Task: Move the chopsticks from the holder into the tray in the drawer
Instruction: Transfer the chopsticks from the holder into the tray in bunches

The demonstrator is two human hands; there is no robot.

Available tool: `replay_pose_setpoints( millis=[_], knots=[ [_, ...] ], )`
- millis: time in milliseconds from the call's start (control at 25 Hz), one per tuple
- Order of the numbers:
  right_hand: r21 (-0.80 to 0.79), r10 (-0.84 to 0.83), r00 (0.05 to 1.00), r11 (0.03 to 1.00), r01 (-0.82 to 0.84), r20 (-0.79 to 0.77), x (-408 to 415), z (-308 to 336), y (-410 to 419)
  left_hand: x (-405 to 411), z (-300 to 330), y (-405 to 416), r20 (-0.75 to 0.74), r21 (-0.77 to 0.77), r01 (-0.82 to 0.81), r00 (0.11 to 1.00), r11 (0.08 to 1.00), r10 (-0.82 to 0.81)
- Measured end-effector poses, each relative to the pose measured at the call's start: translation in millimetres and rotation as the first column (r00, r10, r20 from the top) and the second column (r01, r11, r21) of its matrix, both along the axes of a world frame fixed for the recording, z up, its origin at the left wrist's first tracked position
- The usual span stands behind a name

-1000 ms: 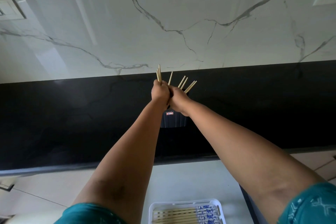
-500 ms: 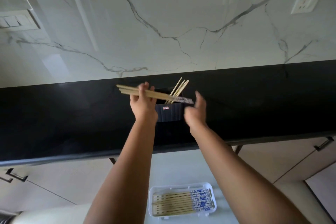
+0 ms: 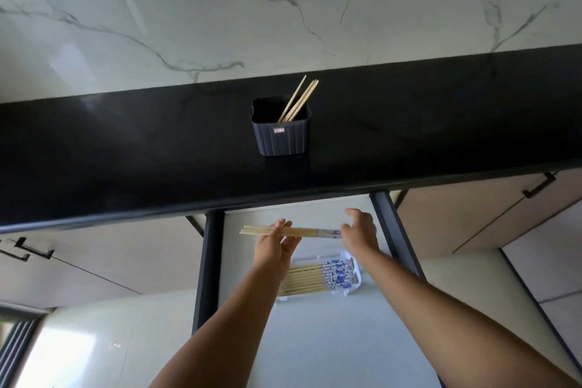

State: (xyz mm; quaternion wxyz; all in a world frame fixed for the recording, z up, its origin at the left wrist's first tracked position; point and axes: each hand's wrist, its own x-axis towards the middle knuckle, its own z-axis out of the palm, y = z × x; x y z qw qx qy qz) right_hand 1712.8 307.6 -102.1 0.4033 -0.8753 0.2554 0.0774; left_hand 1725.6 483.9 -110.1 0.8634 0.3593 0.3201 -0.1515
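Just under the countertop's front edge, a bundle of chopsticks lies level over the open drawer.

Left hand grips the bundle near its plain ends; right hand, fingers relaxed, touches the patterned tips. Below, the white tray holds more chopsticks. Behind, the dark holder stands well apart, a few sticks leaning inside.

Honestly nothing was readable here. The dark holder on the counter had 1 small red-and-white label on its front, but the print was way too tiny and blurry to make out any letters.
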Motion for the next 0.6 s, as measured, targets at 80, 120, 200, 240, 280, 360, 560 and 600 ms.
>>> replay_pose_setpoints(
  millis=[80, 120, 200, 240, 280, 360, 560, 600],
  knots=[
    [-0.265, 0.286, 0.951, 0.932, -0.248, 0.116, -34.6, -25.2, 13.0, -15.8, -26.1, -2.4, -0.095, 0.048, -0.007, 0.995, 0.999, 0.012],
    [-0.363, 0.450, 0.885, 0.850, -0.382, 0.122, -48.0, -36.6, 22.6, -22.6, -37.1, -5.0, -0.132, 0.051, -0.001, 0.991, 0.999, 0.008],
    [-0.532, 0.668, 0.744, 0.627, -0.569, -0.010, -62.8, -55.5, 37.0, -34.0, -52.8, -10.9, -0.184, -0.008, 0.032, 0.982, 0.999, -0.033],
    [-0.570, 0.692, 0.716, 0.554, -0.607, -0.089, -63.1, -60.3, 39.2, -37.5, -58.6, -12.4, -0.204, -0.031, 0.052, 0.977, 0.998, -0.057],
    [-0.579, 0.700, 0.700, 0.513, -0.633, -0.145, -59.4, -62.9, 37.1, -38.7, -62.9, -12.1, -0.223, -0.034, 0.062, 0.972, 0.998, -0.068],
    [-0.573, 0.731, 0.644, 0.434, -0.695, -0.227, -52.6, -71.5, 26.8, -38.0, -70.6, -5.0, -0.258, -0.004, 0.040, 0.965, 0.999, -0.039],
    [-0.547, 0.714, 0.630, 0.411, -0.729, -0.303, -45.2, -88.4, 3.2, -21.2, -81.4, 53.1, -0.266, 0.225, -0.181, 0.934, 0.957, 0.239],
    [-0.532, 0.698, 0.643, 0.430, -0.729, -0.316, -42.3, -89.4, 2.7, -18.0, -83.0, 65.1, -0.240, 0.317, -0.198, 0.929, 0.928, 0.280]
  ],
)
